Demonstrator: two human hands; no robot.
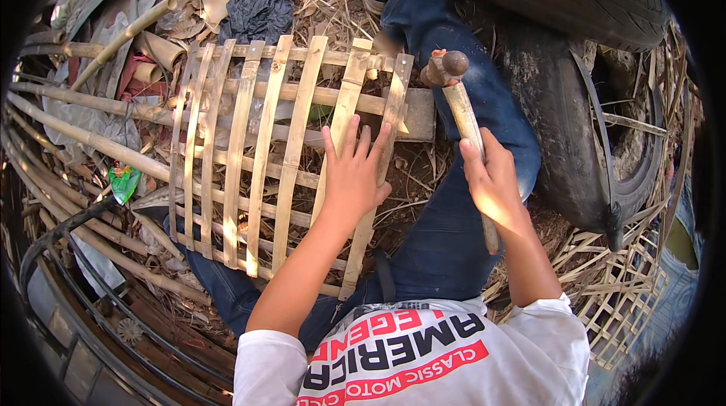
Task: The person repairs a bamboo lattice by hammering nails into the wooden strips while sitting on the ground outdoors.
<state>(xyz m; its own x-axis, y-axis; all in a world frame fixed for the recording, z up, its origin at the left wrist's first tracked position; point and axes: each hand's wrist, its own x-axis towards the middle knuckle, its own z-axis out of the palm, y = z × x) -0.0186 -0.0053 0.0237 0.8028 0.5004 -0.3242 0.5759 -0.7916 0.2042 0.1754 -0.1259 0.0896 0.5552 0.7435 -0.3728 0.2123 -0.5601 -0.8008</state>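
A lattice panel of split bamboo slats [274, 156] lies in front of me, its far right corner by a wooden block [420, 115]. My left hand [355, 160] rests flat with fingers spread over the slats near the panel's right end. In my right hand [490, 175], closed around the wooden handle, is a hammer [466, 115]. Its round, rusty-brown head is raised, just right of the panel's far right corner and above my blue trouser leg. Small nail heads show at some slat ends.
Bamboo poles [98, 137] lie along the left, beside a black metal frame [68, 224]. Old tyres [575, 118] stand at the right, with a woven bamboo piece [628, 296] nearer me. A crumpled black plastic bag [259, 11] and litter lie at the back.
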